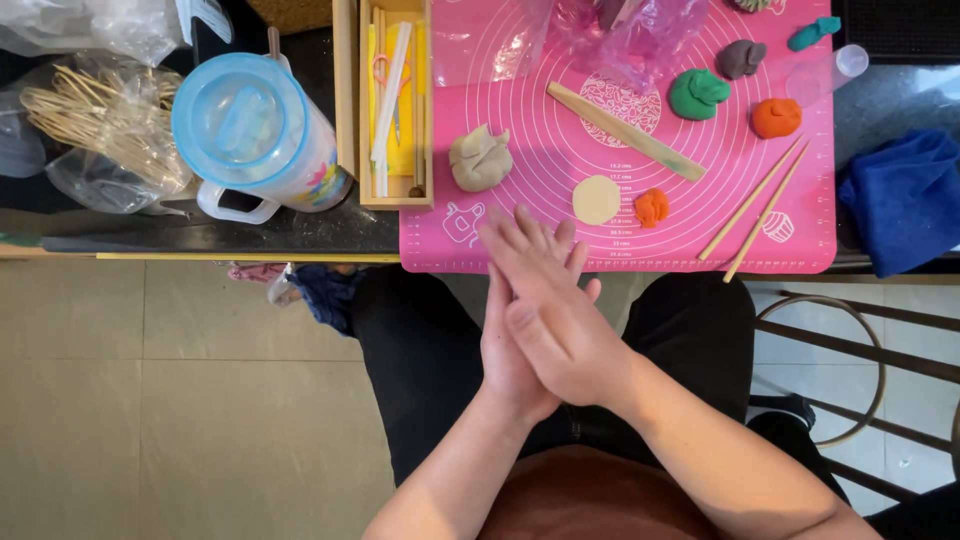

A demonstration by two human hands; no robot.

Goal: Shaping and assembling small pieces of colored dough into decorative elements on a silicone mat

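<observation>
I press my left hand (510,340) and right hand (560,325) flat together, palm to palm, over my lap at the near edge of the pink mat (815,215). I cannot tell whether any dough sits between them. Nearest on the mat lie a flat cream dough disc (596,199) and an orange dough bit (652,207); both look soft, light, easily dented, best lifted gently by the edges

- Right hand (555,320) lies pressed flat over left hand (515,345), palms together (nothing visible between).
- Beige dough disc (597,199) just beyond the fingertips, orange lump (652,207) beside it.
</observation>
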